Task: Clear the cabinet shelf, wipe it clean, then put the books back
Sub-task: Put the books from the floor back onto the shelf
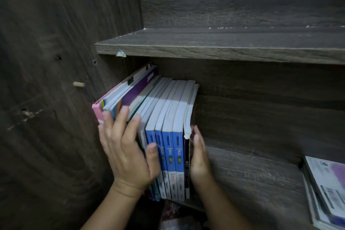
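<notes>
Dark wood shelf [252, 173] carries the books [173, 117] upright at its left end. Left hand [127, 153] spreads over the spines and right hand [198, 157] presses flat on the row's end. This is probably the clearing step, and next comes a firm two-sided squeeze and lift.

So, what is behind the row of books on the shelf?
Above and to the right of the books, the dark wooden back panel shows. What lies straight behind them is covered by the books themselves.

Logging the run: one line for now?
books: upright row on shelf, far left | left hand: on spines | right hand: flat against row's right end | stack: flat, far right
</notes>
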Demonstrator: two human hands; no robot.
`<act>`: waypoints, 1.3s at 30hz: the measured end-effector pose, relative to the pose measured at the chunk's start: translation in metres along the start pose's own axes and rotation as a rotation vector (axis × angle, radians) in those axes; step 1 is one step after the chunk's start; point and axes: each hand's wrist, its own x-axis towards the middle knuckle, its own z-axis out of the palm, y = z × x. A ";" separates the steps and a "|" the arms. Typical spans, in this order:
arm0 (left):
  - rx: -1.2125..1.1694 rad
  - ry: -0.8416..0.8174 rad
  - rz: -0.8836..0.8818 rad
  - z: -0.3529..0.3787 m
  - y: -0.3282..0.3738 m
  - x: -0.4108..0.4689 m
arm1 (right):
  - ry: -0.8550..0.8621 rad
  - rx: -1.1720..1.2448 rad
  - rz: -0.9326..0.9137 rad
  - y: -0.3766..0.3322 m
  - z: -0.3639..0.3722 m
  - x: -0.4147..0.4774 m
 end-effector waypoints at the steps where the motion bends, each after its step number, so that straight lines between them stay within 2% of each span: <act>1: -0.009 -0.020 0.036 0.002 0.000 -0.002 | -0.013 0.002 -0.062 -0.004 0.000 -0.004; 5: 0.067 -0.037 0.076 0.014 -0.007 -0.006 | -0.083 -0.027 -0.173 -0.006 0.003 -0.009; 8: 0.100 -0.034 0.070 0.014 -0.007 -0.006 | -0.150 -0.168 -0.156 -0.009 0.003 -0.007; 12: 0.055 -0.063 0.049 0.006 -0.004 -0.007 | -0.061 -0.312 -0.187 -0.019 -0.003 -0.016; 17: -0.001 -0.089 -0.036 -0.012 -0.010 -0.040 | 0.028 -0.420 -0.445 -0.029 -0.010 -0.038; 20: 0.011 -0.141 -0.033 -0.014 -0.013 -0.056 | 0.016 -0.548 -0.626 -0.033 -0.017 -0.049; 22: 0.034 -0.186 -0.028 -0.007 -0.016 -0.056 | -0.030 -0.696 -0.682 -0.031 -0.021 -0.055; 24: 0.054 -0.208 -0.048 0.000 -0.019 -0.055 | -0.139 -0.797 -0.673 -0.027 -0.023 -0.056; 27: 0.063 -0.221 -0.069 0.008 -0.023 -0.056 | -0.276 -0.805 -0.631 -0.027 -0.026 -0.052; 32: 0.043 -0.272 -0.074 -0.009 -0.015 -0.055 | -0.297 -0.822 -0.669 -0.029 -0.028 -0.053; 35: 0.018 -0.209 -0.047 -0.018 -0.015 -0.046 | -0.275 -0.861 -0.683 -0.028 -0.029 -0.055; 39: 0.120 -0.178 0.016 -0.006 -0.027 -0.040 | -0.299 -0.889 -0.604 -0.022 -0.030 -0.054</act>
